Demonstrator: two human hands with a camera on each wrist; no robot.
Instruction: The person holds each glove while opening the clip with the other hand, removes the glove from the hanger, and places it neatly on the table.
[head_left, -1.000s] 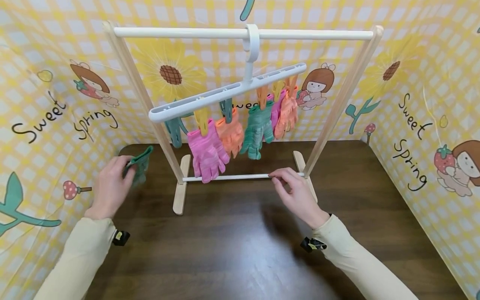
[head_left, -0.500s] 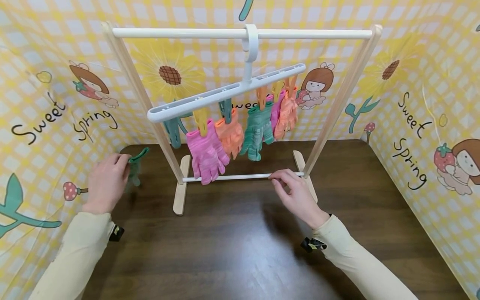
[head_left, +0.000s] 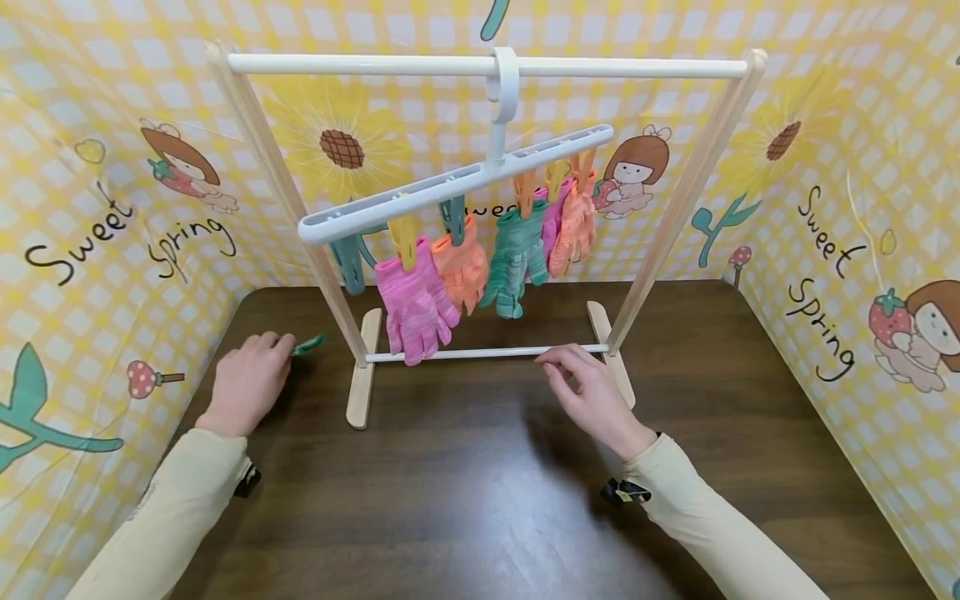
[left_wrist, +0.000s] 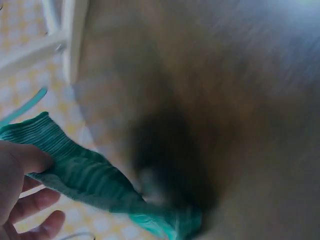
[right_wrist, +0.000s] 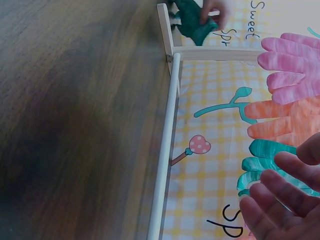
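My left hand (head_left: 251, 379) pinches a green knit glove (left_wrist: 100, 185) by its cuff, low over the brown table (head_left: 465, 492), left of the drying rack; only a tip of the glove (head_left: 307, 343) shows past the hand in the head view. My right hand (head_left: 581, 379) hovers with relaxed, straight fingers just in front of the rack's lower white bar (head_left: 480, 354) and holds nothing. A tilted white clip hanger (head_left: 450, 187) hangs from the top rail (head_left: 375, 65), carrying a pink glove (head_left: 416, 304), an orange glove (head_left: 465, 271), a green glove (head_left: 513, 262) and more behind.
The rack's wooden uprights (head_left: 288, 204) and feet (head_left: 363, 379) stand mid-table. An empty teal clip (head_left: 348, 260) hangs at the hanger's left end. Yellow checked cloth walls (head_left: 97, 250) enclose the table on three sides.
My left hand has dropped toward the table and shifted slightly right, bringing the green glove down with it. My right hand has stayed by the lower bar.
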